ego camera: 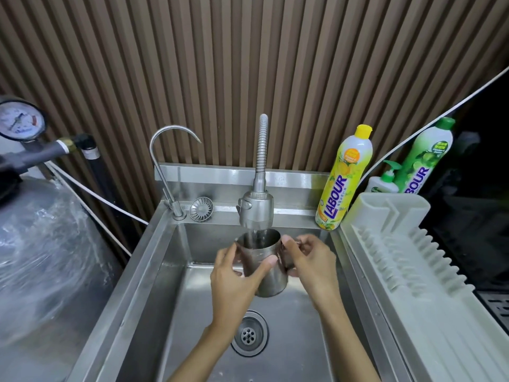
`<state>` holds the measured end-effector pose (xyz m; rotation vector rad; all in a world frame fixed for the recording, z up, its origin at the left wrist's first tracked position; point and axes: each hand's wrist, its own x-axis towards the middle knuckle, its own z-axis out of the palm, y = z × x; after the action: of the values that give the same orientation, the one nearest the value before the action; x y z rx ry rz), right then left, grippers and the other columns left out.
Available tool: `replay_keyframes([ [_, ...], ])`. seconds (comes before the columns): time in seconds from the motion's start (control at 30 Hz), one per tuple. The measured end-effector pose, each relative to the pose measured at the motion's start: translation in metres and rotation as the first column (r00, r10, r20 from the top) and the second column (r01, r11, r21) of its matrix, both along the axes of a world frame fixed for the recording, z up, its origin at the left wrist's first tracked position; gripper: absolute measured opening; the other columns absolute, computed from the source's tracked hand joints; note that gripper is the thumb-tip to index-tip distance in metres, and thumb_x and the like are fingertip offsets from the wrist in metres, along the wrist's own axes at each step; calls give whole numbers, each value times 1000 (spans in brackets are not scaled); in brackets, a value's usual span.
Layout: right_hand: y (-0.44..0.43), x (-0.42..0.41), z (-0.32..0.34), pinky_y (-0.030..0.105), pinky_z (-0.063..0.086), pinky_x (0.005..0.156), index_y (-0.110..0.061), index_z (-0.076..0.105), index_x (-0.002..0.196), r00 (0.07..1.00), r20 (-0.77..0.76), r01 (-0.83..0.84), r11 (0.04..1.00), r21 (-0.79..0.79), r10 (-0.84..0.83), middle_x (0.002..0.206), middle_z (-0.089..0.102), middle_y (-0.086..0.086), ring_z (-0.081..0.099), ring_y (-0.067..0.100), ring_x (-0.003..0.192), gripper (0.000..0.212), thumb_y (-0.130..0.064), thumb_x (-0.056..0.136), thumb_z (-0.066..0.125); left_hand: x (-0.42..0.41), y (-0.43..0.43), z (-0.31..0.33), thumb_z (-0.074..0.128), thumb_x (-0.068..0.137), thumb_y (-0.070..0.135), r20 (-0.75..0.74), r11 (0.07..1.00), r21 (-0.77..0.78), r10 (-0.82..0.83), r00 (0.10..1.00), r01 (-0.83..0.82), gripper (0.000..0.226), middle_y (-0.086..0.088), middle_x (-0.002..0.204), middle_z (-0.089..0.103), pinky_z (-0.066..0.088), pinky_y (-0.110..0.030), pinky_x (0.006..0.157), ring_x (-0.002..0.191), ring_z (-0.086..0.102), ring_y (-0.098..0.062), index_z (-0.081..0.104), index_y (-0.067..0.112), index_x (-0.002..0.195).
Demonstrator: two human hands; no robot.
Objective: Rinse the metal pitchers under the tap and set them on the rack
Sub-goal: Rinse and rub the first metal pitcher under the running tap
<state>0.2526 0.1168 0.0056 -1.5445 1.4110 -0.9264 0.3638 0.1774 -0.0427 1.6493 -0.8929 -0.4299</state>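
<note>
Steel pitcher (pixel 265 267) is in both hands right now, held up over the basin with its mouth tipped a bit toward 12 o'clock. The left hand (pixel 234 282) is wrapped round the body, thumb across the front and fingers round the far side. The right hand (pixel 309 264) has its fingers curled in at the handle side, at the pitcher's 3 o'clock, so it's gripping there too.

Straight up at 12 o'clock from the pitcher is the tap (pixel 256 213), a chunky spray head on a flexible hose, and water is running from it right into the open mouth. Down at 6 o'clock sits the drain (pixel 249 333) in the floor of the sink (pixel 168 274).

On the back ledge at about 11 o'clock there's a loose strainer basket (pixel 201 209), just beside a thin gooseneck faucet (pixel 165 153). Over at 2 o'clock stands a yellow dish soap bottle (pixel 344 177), with a small pump bottle (pixel 384 184) and a green bottle (pixel 425 158) further right.

The rack (pixel 407 260) is the white plastic one at 3 o'clock, right against the sink edge. Way out at 10 o'clock is a pressure gauge (pixel 20 120).
</note>
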Motion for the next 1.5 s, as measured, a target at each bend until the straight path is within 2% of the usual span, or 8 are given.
replay_keyframes([
  [0.13, 9, 6, 16, 31, 43, 69, -13, 53, 83, 977, -210, -28, 957, -289, -35, 73, 60, -4, 57, 18, 73, 21, -31, 86, 63, 3, -12, -4, 83, 61, 32, -214, 988, -77, -149, 965, 136, 36, -2, 91, 72, 49, -9, 70, 92, 68, -17, 67, 25, 92],
  [0.3, 4, 19, -7, 10, 43, 81, -13, 49, 79, 920, 368, -95, 988, -120, 133, 107, 66, -13, 62, -8, 93, 15, -7, 89, 58, 21, -20, 8, 82, 60, -3, -244, 944, -274, -256, 936, 186, 73, -4, 122, 62, 47, -22, 95, 115, 59, -14, 54, 25, 120],
  [0.47, 4, 24, -35, 33, 53, 92, -7, 45, 78, 629, 770, -333, 932, 143, 107, 104, 60, 22, 61, 32, 98, 15, -10, 90, 53, 31, -6, 20, 80, 56, 26, 205, 975, -176, -100, 974, 137, 77, 19, 118, 45, 36, -16, 100, 117, 44, 3, 48, 39, 124],
  [0.7, 1, 8, -16, 32, 59, 56, -1, 58, 79, 928, 373, -100, 977, 189, 23, 73, 65, 15, 65, 20, 66, 25, -24, 87, 63, 13, 2, 15, 58, 48, 76, 232, 998, 26, 58, 971, -65, 86, 6, 83, 43, 44, -25, 83, 87, 52, -17, 62, 20, 114],
  [0.9, 10, -4, 12, 30, 45, 68, -17, 56, 73, 987, -125, 74, 973, -217, -103, 67, 64, -2, 61, 20, 70, 24, -36, 79, 70, 11, -8, 11, 77, 49, 64, -36, 988, 19, -151, 988, 152, 45, 8, 85, 72, 50, -10, 70, 75, 66, 5, 64, 37, 83],
  [1.1, 10, 11, -3, 5, 41, 81, -19, 55, 86, 913, 391, -76, 991, -109, 113, 111, 65, -10, 59, -12, 95, 10, -10, 89, 59, 19, -20, 15, 86, 55, 5, -129, 961, -198, -221, 967, 193, 77, 3, 120, 63, 46, -18, 95, 111, 60, -5, 53, 27, 121],
  [1.27, 6, 24, -35, 41, 44, 103, -8, 43, 82, 607, 783, -366, 922, 127, 134, 107, 59, 16, 58, 29, 103, 15, -8, 93, 52, 23, -8, 29, 78, 59, 10, 231, 973, -205, -60, 971, 109, 77, 27, 113, 42, 31, -2, 93, 109, 42, 18, 44, 40, 121],
  [1.5, 7, 10, -13, 35, 60, 62, -7, 57, 79, 910, 407, -164, 969, 187, 76, 78, 65, 18, 66, 23, 68, 20, -24, 90, 60, 10, 3, 22, 63, 46, 69, 216, 988, -77, 147, 965, -133, 89, 4, 86, 40, 38, -21, 82, 86, 46, -16, 63, 13, 116],
])
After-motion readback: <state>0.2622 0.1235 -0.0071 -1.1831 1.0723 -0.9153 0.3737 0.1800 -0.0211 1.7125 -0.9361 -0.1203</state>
